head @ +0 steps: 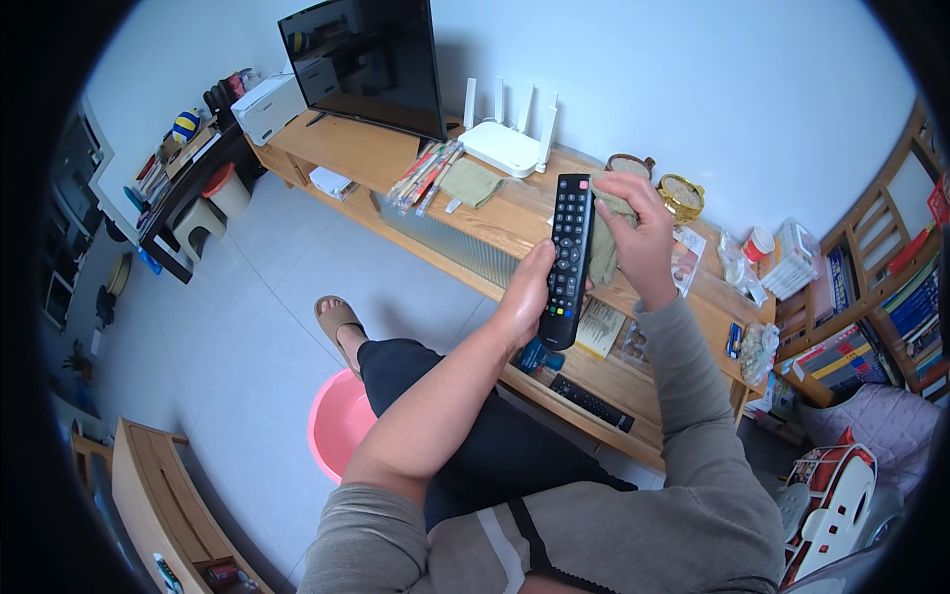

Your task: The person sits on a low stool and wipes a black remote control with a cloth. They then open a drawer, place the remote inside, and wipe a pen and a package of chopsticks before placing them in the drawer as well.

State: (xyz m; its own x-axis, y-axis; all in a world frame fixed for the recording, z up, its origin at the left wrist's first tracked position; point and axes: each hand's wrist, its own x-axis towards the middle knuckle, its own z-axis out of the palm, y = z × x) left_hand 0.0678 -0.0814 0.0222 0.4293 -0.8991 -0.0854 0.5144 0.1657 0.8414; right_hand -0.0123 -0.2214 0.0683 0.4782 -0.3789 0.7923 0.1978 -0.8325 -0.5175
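A black remote control (568, 256) is held upright in front of me, its buttons facing me. My left hand (528, 286) grips its lower left edge, thumb along the side. At the upper right edge of the remote, my right hand (640, 223) presses a green cloth (607, 260) against it. The cloth hangs down behind and beside the remote, so part of it is hidden. A second folded green cloth (472, 183) lies on the wooden TV cabinet (356, 152). Another black remote (591, 403) rests on the cabinet's lower shelf.
A white router (505, 147) with upright antennas stands behind my hands, beside a television (364, 67). Bundled sticks in plastic (423, 178), a gold pot (680, 199) and a red paper cup (758, 243) sit on the cabinet. A pink basin (338, 423) is on the floor by my leg.
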